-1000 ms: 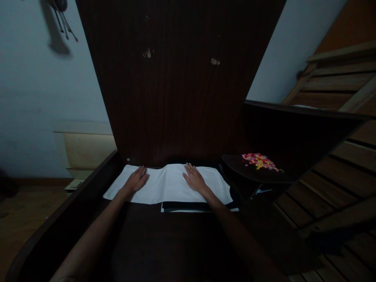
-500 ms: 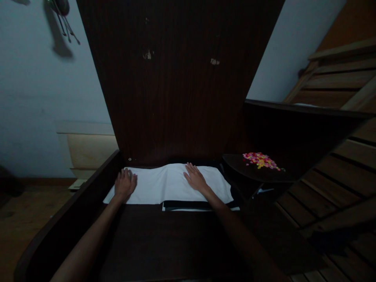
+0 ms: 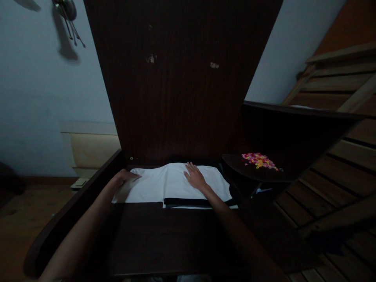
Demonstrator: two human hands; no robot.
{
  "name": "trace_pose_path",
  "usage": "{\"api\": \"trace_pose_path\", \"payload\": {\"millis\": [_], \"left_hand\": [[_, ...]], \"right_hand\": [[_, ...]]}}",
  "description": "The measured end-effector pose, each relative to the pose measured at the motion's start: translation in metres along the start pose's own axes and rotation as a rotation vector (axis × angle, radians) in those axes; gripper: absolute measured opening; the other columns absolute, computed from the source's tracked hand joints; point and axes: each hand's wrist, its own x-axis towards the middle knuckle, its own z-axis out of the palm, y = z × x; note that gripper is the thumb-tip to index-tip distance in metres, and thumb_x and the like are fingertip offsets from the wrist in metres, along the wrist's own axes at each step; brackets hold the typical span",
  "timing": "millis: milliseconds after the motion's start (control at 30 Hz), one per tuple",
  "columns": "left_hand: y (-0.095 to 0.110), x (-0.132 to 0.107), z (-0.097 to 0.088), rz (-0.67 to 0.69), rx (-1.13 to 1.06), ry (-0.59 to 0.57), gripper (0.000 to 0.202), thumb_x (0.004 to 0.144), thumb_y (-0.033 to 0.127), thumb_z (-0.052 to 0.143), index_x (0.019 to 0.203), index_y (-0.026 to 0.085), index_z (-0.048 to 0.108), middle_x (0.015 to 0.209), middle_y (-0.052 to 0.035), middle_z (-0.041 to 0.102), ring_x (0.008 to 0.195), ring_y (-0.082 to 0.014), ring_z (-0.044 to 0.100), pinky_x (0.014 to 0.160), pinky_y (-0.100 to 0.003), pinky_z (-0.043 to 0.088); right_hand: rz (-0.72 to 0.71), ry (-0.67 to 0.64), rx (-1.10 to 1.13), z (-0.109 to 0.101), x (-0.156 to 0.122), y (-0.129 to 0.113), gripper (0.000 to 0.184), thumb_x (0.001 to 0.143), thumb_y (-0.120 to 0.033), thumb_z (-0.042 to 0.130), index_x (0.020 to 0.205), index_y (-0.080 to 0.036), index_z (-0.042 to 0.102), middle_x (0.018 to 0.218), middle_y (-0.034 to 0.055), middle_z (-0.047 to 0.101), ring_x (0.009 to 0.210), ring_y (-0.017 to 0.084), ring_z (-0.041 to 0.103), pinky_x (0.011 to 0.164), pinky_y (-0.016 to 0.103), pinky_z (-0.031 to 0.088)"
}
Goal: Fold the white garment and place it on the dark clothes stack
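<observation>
A long white folded cloth [image 3: 149,186] lies flat on the dark wooden desk [image 3: 164,239]. My left hand [image 3: 125,177] is at its left end, turned on its side, with the thumb side toward the middle. Its fingers close on the cloth's edge there and are partly hidden. On the right half, my right hand [image 3: 195,178] rests flat, palm down with fingers stretched out. Beneath that half, black layers [image 3: 185,201] and a thin white edge show along the front.
A dark back panel [image 3: 179,98] rises behind the cloth. To the right, a small rounded shelf [image 3: 235,162] bears pink and yellow petal-like pieces [image 3: 260,160]. A raised dark side board [image 3: 79,199] borders the left. Wooden slats [image 3: 331,176] stand at far right.
My left hand has gone from lying flat on the cloth's left end to turned sideways at its edge. My right hand stays in place. The view has shifted slightly.
</observation>
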Motion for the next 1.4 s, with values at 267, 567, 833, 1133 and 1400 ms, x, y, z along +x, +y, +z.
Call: {"api": "trace_pose_path", "payload": {"millis": [267, 567, 833, 1133, 1400], "left_hand": [[0.039, -0.023, -0.01, 0.09, -0.345, -0.232, 0.026, 0.052, 0.013, 0.072, 0.077, 0.017, 0.07, 0.075, -0.0071, 0.076, 0.072, -0.0279, 0.072, 0.065, -0.036, 0.058], [0.125, -0.073, 0.09, 0.289, -0.605, -0.264, 0.059, 0.066, 0.012, 0.069, 0.123, 0.014, 0.056, 0.102, -0.0131, 0.073, 0.077, -0.0221, 0.071, 0.064, -0.032, 0.056], [0.159, -0.127, 0.145, 0.389, -1.012, -0.616, 0.044, 0.071, 0.034, 0.075, 0.111, 0.018, 0.062, 0.12, -0.0131, 0.067, 0.111, -0.0245, 0.063, 0.075, -0.029, 0.053], [0.129, -0.124, 0.136, 0.568, -0.842, -0.502, 0.036, 0.071, 0.046, 0.072, 0.09, 0.017, 0.067, 0.1, -0.0095, 0.071, 0.103, -0.0265, 0.065, 0.088, -0.041, 0.052], [0.067, -0.162, 0.141, 0.974, -0.056, -0.22, 0.055, 0.073, 0.038, 0.075, 0.123, 0.019, 0.061, 0.12, -0.0112, 0.066, 0.113, -0.028, 0.06, 0.1, -0.045, 0.046]], "right_hand": [[-0.014, 0.119, 0.155, -0.01, -0.004, -0.02, 0.044, 0.097, -0.035, 0.045, 0.132, -0.013, 0.061, 0.149, 0.0145, 0.048, 0.147, 0.029, 0.026, 0.118, 0.05, 0.028], [0.225, -0.149, 1.323, -0.033, -0.007, -0.079, 0.044, 0.099, -0.049, 0.037, 0.134, -0.025, 0.051, 0.134, 0.0117, 0.061, 0.113, 0.023, 0.064, 0.083, 0.036, 0.056], [0.551, -0.044, 1.722, -0.05, -0.032, -0.046, 0.05, 0.063, -0.036, 0.082, 0.104, -0.025, 0.055, 0.09, 0.0009, 0.068, 0.078, 0.02, 0.068, 0.074, 0.042, 0.057], [0.77, -0.059, 1.502, -0.045, -0.039, -0.018, 0.038, 0.058, -0.019, 0.06, 0.096, -0.022, 0.057, 0.08, 0.0015, 0.066, 0.072, 0.021, 0.065, 0.066, 0.035, 0.055], [0.829, 0.13, 1.427, -0.029, -0.028, -0.002, 0.033, 0.054, -0.02, 0.054, 0.088, -0.021, 0.057, 0.071, -0.0025, 0.062, 0.069, 0.018, 0.062, 0.059, 0.025, 0.048]]}}
